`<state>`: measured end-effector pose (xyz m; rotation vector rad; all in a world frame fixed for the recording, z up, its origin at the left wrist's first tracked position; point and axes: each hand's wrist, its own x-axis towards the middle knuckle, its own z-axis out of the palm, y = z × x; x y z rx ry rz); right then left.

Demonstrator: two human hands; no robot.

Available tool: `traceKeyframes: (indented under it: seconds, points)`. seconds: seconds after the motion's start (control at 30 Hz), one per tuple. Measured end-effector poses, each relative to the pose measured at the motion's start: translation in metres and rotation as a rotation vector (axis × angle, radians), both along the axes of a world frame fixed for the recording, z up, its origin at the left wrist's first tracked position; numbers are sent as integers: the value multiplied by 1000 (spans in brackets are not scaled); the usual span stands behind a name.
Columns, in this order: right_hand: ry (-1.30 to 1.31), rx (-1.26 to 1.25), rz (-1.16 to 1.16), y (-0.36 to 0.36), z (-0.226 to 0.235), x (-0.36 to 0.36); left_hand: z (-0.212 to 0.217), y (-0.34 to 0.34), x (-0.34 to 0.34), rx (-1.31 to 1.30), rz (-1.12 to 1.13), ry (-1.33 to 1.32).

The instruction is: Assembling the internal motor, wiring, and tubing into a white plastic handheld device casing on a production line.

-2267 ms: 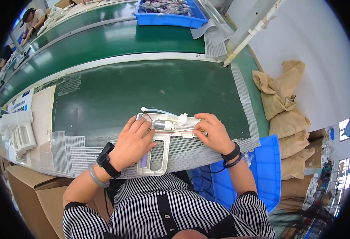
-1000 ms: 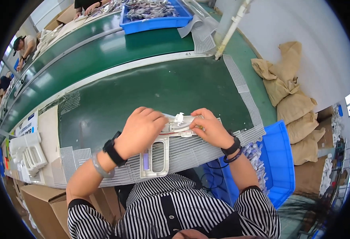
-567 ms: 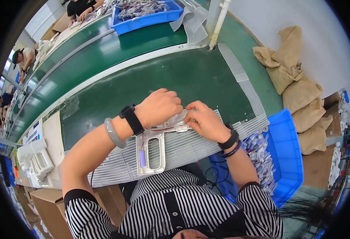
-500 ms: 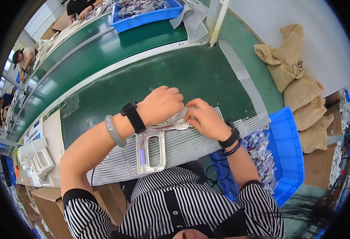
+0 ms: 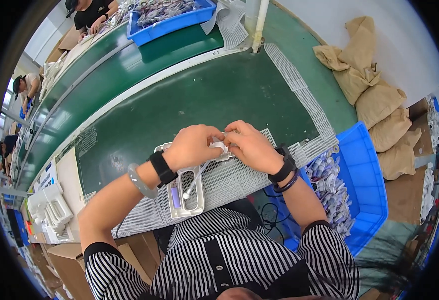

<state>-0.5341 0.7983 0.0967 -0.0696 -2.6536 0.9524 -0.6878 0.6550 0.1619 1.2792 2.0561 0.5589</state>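
Your left hand [image 5: 191, 145] and right hand [image 5: 253, 146] pinch the fitting [image 5: 220, 146]; the dangling tube [image 5: 198, 176] could catch the handle [image 5: 187, 214] and detach.

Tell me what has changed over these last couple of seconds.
The left hand has moved right along the white housing to beside the right hand. The pale tube, earlier beyond the housing's far edge, now slants toward the person across the handle opening. The purple cylinder stays in the handle.
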Motion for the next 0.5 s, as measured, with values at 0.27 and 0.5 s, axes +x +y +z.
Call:
traceKeyframes:
  seconds: [0.27,0.5]
  points:
    - [-83,-32,-40,4,7,-2,-11,-17,26,288,-161,481]
    - [-90,-15,-22,1,2,-3,-8,-24,28,263,-273,592]
